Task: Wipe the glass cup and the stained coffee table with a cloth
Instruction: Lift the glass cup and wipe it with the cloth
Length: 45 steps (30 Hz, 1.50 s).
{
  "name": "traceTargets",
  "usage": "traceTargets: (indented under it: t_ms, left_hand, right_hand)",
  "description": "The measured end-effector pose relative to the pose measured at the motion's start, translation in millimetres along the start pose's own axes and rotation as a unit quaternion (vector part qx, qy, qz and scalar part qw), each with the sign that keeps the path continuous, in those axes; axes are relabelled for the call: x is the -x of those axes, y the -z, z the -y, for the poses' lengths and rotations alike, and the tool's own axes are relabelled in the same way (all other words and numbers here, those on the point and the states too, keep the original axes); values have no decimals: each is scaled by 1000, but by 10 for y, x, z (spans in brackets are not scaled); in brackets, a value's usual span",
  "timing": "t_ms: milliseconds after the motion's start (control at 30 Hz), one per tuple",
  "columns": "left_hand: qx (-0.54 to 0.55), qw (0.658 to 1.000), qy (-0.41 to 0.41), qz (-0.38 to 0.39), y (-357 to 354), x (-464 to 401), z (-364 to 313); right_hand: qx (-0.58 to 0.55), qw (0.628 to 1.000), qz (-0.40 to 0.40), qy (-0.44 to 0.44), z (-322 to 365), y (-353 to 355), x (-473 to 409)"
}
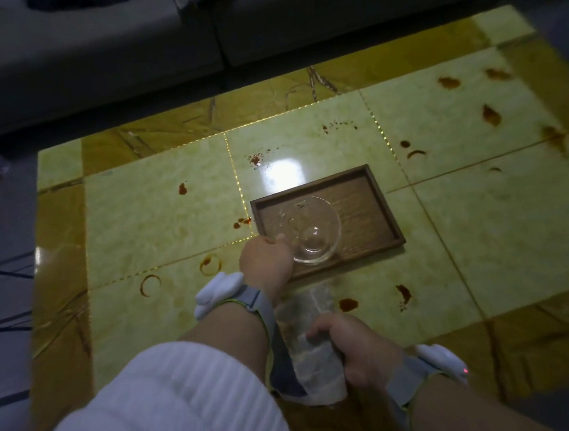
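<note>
Left hand (266,262) is closed on the near-left side of the glass cup (312,235), thumb up along the rim, fingers hidden behind the hand so exact grip unclear. Cup is a wide clear bowl-shaped glass, upright, sitting in the near-left part of the wooden tray (361,205). Right hand (360,349) is fisted around a bunched cloth (313,343), pale and translucent-looking, held low over the near edge of the coffee table (158,199); cannot tell whether the cloth touches the surface. Both wrists carry grey straps with white sensor pods; left forearm has a white ribbed sleeve (175,403) pushed up. Tray sits roughly mid-table, just beyond the cloth. Table top is glossy green-yellow tile with amber border, covered in brown stains: ring marks (150,284) near-left of the tray, blotches (347,304) just right of the cloth, more spots far right and behind the tray. Dark grey sofa (259,21) beyond the far edge.
</note>
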State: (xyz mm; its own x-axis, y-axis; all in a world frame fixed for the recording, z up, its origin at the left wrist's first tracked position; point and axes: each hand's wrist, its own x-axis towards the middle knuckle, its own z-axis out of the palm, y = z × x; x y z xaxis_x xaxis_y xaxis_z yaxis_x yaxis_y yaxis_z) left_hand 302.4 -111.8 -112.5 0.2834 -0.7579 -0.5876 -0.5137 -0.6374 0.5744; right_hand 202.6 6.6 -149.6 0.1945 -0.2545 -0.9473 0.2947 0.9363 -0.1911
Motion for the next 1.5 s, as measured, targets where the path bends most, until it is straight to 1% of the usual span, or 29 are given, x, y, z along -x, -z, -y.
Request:
traceTargets:
  t_ms: [100,233,533,733,933,1067,1200,1367,1433,1500]
  left_hand:
    - [-13,1000,5,8,-103,-48,-55]
    - [-50,999,-7,-11,-231,-87,-151]
    - [-76,996,-31,-25,-360,-194,-270]
    - [-88,995,-22,-34,-369,-236,-224]
    - [-83,995,-27,-45,-360,-267,-148]
    - [-75,995,-48,-44,-326,-305,-118]
    - [-18,997,-70,-26,-280,-294,-102]
    - [3,996,-86,-1,-221,-270,-59]
    - [6,996,-85,-7,-181,-252,-36]
    - [3,996,-82,-33,-130,-210,-4]
  right_hand:
    - [-12,1000,-1,-7,0,83,-58]
    - [-19,1000,9,-13,-1,179,-137]
    - [-9,1000,16,-23,15,180,-245]
    - [1,1000,16,-13,48,198,-252]
    - [-12,1000,5,-4,91,259,-238]
    - [-19,1000,-4,-9,129,281,-192]
    - [-27,1000,-8,-4,145,254,-129]
    - [-21,1000,-6,9,178,218,-26]
    - [-17,1000,-2,13,189,202,22]
    - [-13,1000,4,15,195,169,74]
